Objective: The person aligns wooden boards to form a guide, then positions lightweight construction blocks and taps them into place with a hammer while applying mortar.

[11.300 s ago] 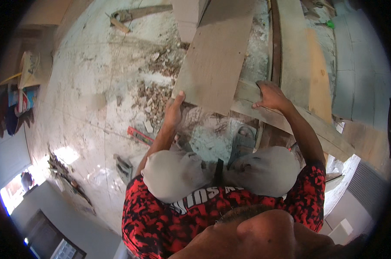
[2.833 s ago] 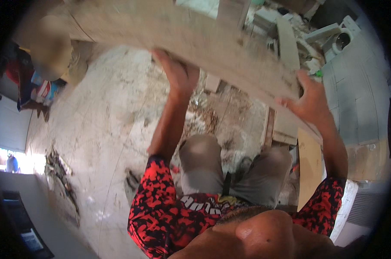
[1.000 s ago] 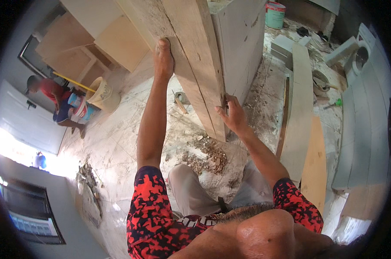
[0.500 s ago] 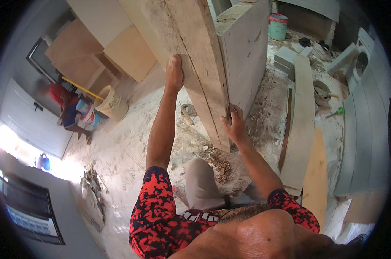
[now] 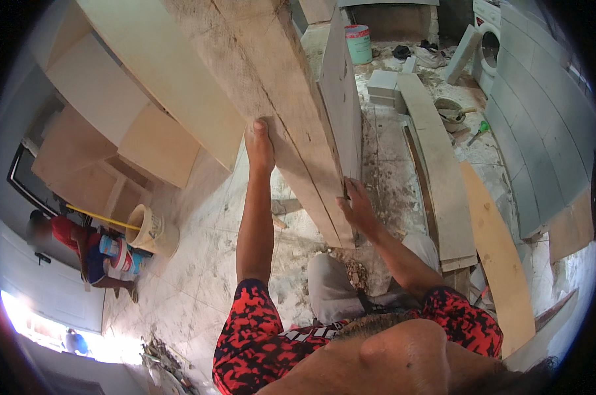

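Note:
A long, thick wooden plank point(image 5: 271, 79) stands upright in front of me, with a dark crack running down its face. It lies along the end of a pale partition wall point(image 5: 341, 85). My left hand point(image 5: 261, 150) grips the plank's left edge, thumb on the face and the other fingers hidden behind. Lower down, my right hand point(image 5: 360, 209) holds the right edge near the bottom end, fingers bent along the side next to the wall. A small heap of rubble point(image 5: 357, 275) is on the floor below the plank, close to my knees.
On the right lie long boards point(image 5: 436, 178), grey blocks point(image 5: 381, 85) and a basin point(image 5: 451, 112). A green-handled tool point(image 5: 479, 130) is beyond them. At left, a person in red point(image 5: 74, 240) is beside buckets point(image 5: 154, 232). A green bucket point(image 5: 358, 45) stands far back.
My view has turned to the right and my legs have shifted. Both hands keep their hold on the plank, which stays upright. The person at left has changed posture, head raised.

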A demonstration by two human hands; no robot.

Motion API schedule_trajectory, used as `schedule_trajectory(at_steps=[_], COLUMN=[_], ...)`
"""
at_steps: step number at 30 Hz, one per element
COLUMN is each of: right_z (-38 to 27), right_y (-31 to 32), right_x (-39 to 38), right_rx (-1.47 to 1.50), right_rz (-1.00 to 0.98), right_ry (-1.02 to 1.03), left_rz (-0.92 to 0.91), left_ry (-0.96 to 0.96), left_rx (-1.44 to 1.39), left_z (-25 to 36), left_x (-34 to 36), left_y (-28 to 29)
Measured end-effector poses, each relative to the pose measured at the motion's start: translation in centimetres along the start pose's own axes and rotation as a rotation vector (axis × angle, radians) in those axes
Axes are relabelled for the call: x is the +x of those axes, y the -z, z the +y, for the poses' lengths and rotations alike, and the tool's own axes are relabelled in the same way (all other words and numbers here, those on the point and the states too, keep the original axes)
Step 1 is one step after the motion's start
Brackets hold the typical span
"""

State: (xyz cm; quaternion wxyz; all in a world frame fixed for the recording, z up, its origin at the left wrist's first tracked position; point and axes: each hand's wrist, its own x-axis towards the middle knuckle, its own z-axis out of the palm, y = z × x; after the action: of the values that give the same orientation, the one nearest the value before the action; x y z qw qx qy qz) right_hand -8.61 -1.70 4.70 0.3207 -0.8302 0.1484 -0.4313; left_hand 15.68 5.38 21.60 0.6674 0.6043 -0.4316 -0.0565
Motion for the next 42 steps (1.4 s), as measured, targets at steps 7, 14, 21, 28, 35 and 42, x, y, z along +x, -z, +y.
schedule_trajectory(at_steps=[7, 14, 21, 28, 35, 42], right_z=[-0.1, -0.1, 0.2, 0.2, 0.6, 1.2], right_y=[-0.5, -0.5, -0.5, -0.7, 0.1, -1.0], right_x=[0.1, 0.6, 0.3, 0.6, 0.8, 0.8], right_rx=[0.059, 0.106, 0.15, 0.14, 0.206, 0.234], right_rz=[0.049, 0.043, 0.041, 0.083, 0.045, 0.071], right_ry=[-0.037, -0.017, -0.087, -0.015, 0.013, 0.046], left_rz=[0.057, -0.074, -0.098, -0.081, -0.171, -0.115], left_ry=[-0.052, 0.061, -0.035, 0.027, -0.047, -0.056], left_rx=[-0.155, -0.184, -0.412, -0.446, -0.486, -0.488], left_z=[0.2, 1.0, -0.3, -0.6, 0.2, -1.1], left_x=[-0.3, -1.0, -2.8, -2.4, -2.6, -2.6], left_y=[-1.1, -0.3, -2.1, -1.8, -2.4, -1.4])
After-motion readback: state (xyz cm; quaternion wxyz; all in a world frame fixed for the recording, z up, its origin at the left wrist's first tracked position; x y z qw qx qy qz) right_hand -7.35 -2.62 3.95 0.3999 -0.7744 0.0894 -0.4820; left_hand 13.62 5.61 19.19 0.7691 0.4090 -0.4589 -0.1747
